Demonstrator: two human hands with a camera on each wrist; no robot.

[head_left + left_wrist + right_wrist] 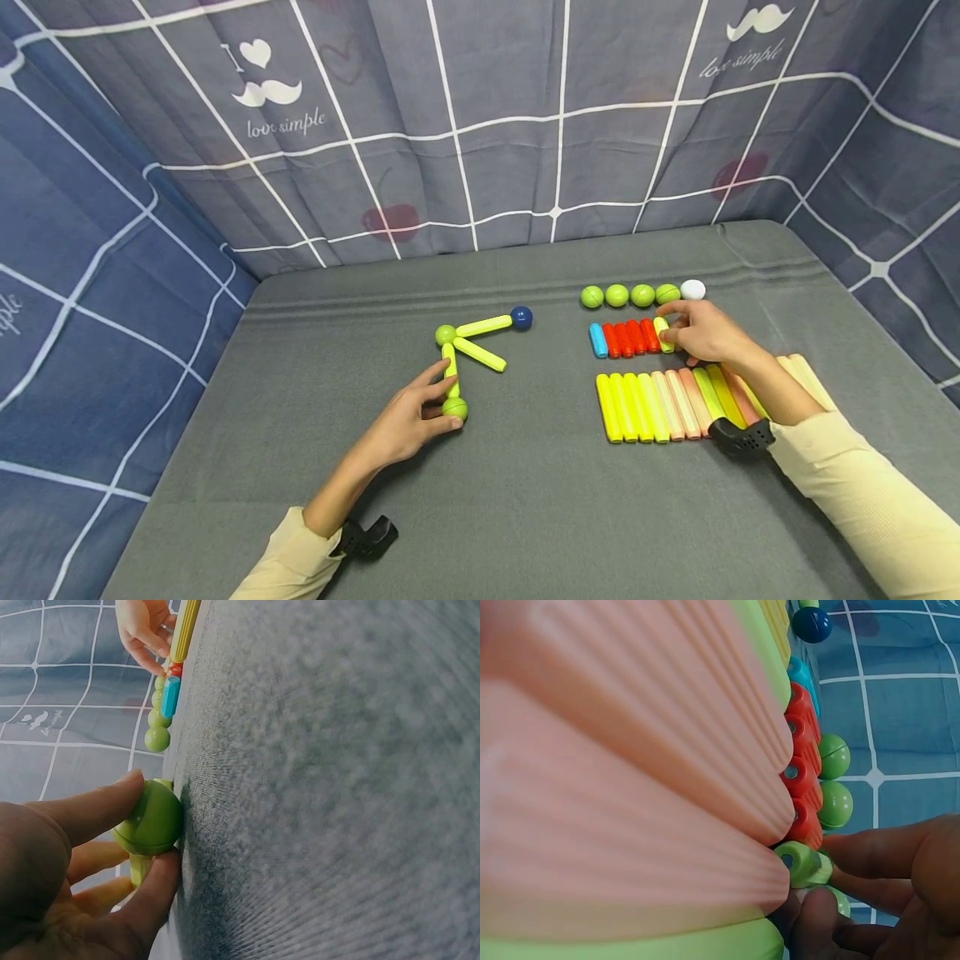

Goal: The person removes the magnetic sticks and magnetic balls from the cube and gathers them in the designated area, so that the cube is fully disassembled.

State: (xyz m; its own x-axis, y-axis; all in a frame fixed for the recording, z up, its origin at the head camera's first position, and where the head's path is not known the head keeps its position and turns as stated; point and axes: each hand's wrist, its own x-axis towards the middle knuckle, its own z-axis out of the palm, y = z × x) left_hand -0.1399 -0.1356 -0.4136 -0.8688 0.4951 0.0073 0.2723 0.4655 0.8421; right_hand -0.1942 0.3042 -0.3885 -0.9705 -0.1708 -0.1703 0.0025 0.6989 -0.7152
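My left hand (pixel 408 423) pinches a green ball (pixel 454 408) between thumb and finger, as the left wrist view also shows. That ball sits at the near end of a yellow-green rod (pixel 450 372). The rod joins another green ball (pixel 446 335), from which two more yellow-green rods fan out to the right; one ends in a dark blue ball (pixel 521 317). At the right, my right hand (pixel 708 332) pinches a short yellow-green rod (pixel 806 864) at the end of a row of short red rods (pixel 630 338) and a blue one (pixel 597 340).
Behind the short rods, several loose green balls (pixel 617 296) line up with a white ball (pixel 692 289). Long yellow, pink and green rods (pixel 637 407) lie side by side nearer me, partly under my right wrist. A checked curtain (pixel 510 167) bounds the grey table (pixel 510 517).
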